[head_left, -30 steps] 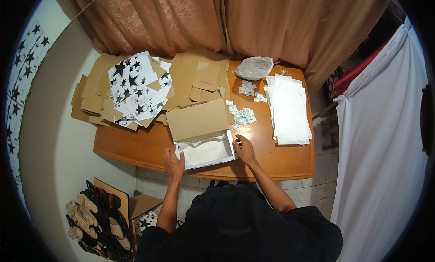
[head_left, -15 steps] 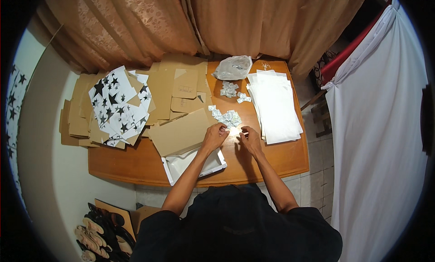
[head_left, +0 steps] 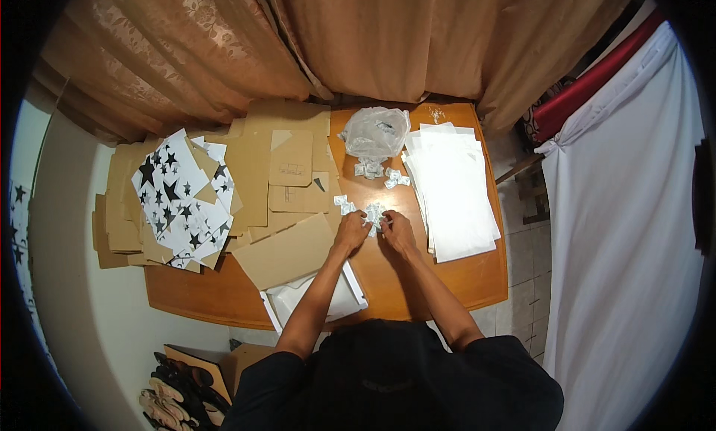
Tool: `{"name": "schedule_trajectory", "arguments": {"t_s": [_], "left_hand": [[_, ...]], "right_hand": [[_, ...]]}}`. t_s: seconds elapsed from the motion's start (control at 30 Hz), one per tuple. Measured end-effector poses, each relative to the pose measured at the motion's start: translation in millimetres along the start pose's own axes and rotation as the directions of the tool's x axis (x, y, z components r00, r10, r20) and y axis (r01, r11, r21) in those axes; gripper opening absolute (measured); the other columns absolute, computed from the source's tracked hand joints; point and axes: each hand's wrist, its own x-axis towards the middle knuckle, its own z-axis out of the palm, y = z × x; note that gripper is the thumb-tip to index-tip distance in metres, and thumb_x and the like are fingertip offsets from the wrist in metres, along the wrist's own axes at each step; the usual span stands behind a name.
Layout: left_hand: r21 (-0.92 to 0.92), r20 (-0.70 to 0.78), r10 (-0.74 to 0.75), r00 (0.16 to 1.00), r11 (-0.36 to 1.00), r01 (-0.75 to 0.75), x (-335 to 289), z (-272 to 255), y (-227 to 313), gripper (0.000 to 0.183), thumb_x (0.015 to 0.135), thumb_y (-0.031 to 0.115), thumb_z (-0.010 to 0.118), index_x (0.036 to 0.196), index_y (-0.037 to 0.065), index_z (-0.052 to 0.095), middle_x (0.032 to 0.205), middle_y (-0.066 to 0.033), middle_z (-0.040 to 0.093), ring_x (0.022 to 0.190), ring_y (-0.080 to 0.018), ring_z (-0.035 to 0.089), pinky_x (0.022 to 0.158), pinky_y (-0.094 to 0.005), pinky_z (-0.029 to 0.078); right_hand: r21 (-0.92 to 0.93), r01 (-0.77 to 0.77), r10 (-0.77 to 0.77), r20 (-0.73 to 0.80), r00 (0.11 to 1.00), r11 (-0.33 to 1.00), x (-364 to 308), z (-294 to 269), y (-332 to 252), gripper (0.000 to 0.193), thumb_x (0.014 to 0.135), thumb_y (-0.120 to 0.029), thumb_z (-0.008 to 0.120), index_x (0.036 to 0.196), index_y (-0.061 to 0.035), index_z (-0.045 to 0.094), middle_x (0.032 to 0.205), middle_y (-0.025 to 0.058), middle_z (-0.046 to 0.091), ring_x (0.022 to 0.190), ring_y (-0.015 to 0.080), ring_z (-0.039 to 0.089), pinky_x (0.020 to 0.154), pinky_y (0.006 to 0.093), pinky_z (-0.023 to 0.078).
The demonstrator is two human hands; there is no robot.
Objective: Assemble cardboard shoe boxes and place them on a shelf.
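While a brown curtain [head_left: 388, 43] hangs along the far side and a white cloth [head_left: 634, 192] drapes at the right, a wooden table [head_left: 477, 283] spreads between them. Flattened brown cardboard sheets [head_left: 250, 177] cover its far left, with black-star-printed paper [head_left: 179, 200] piled on top. A stack of white paper sheets [head_left: 456, 192] lies at the right, its long axis running near to far. Near left, a lidded cardboard box [head_left: 287, 252] gapes open under the left forearm, its white inside partly showing. Beyond the hands sits a translucent plastic bag [head_left: 378, 133]. The left hand [head_left: 350, 231] and right hand [head_left: 399, 231] face each other at mid-table, fingers bent inward; whether either has pinched anything, I cannot tell. Between their fingertips lies a heap of small whitish packets [head_left: 375, 209], flanked closely on both sides, so neither hand looks clearly nearer; what shows of it runs near to far, through the gap. Fewer packets lie just left of it, and more toward the bag.
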Motion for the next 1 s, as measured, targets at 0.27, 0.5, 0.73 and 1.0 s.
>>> {"name": "schedule_trajectory", "arguments": {"t_s": [0.27,0.5,0.73,1.0], "left_hand": [[0.199,0.073,0.033,0.997,0.979,-0.047,10.9,28.3,-27.1,0.042,0.085,0.008,0.069,0.124,-0.003,0.058,0.117,-0.0285,0.059,0.109,-0.0452,0.06,0.095,-0.0498,0.049],[0.127,0.047,0.032,0.998,0.991,-0.037,23.4,28.9,-19.3,0.03,0.085,0.006,0.068,0.112,0.001,0.058,0.11,-0.0253,0.056,0.103,-0.0468,0.061,0.089,-0.0508,0.052],[0.09,-0.017,0.148,0.989,0.985,-0.146,20.1,23.3,-12.4,0.031,0.084,0.004,0.074,0.111,0.002,0.058,0.103,-0.0204,0.059,0.102,-0.0405,0.059,0.09,-0.0464,0.049],[-0.23,-0.034,0.086,0.996,0.969,-0.092,-32.3,-14.7,49.1,0.027,0.088,0.004,0.072,0.11,0.002,0.058,0.1,-0.018,0.066,0.094,-0.0319,0.067,0.082,-0.0419,0.054]], "right_hand": [[-0.181,0.001,-0.008,-0.038,0.999,0.983,22.1,29.6,14.1,0.035,0.087,-0.019,0.074,0.113,0.0042,0.066,0.102,0.0232,0.07,0.094,0.0386,0.068,0.085,0.0444,0.054],[-0.147,0.057,-0.068,-0.076,0.995,0.988,31.6,34.2,20.2,0.029,0.084,-0.011,0.076,0.108,0.0021,0.066,0.094,0.0201,0.068,0.083,0.0373,0.066,0.077,0.0425,0.053],[0.179,-0.042,0.052,-0.05,0.997,0.983,30.4,29.1,19.0,0.015,0.09,-0.006,0.067,0.101,0.0044,0.067,0.073,0.0095,0.066,0.066,0.0173,0.061,0.065,0.0326,0.051],[0.241,-0.006,-0.011,0.07,0.997,0.97,-11.1,-13.8,-14.2,0.016,0.092,-0.008,0.069,0.103,0.0027,0.069,0.079,0.0014,0.065,0.073,0.0097,0.059,0.068,0.0253,0.048]]}}
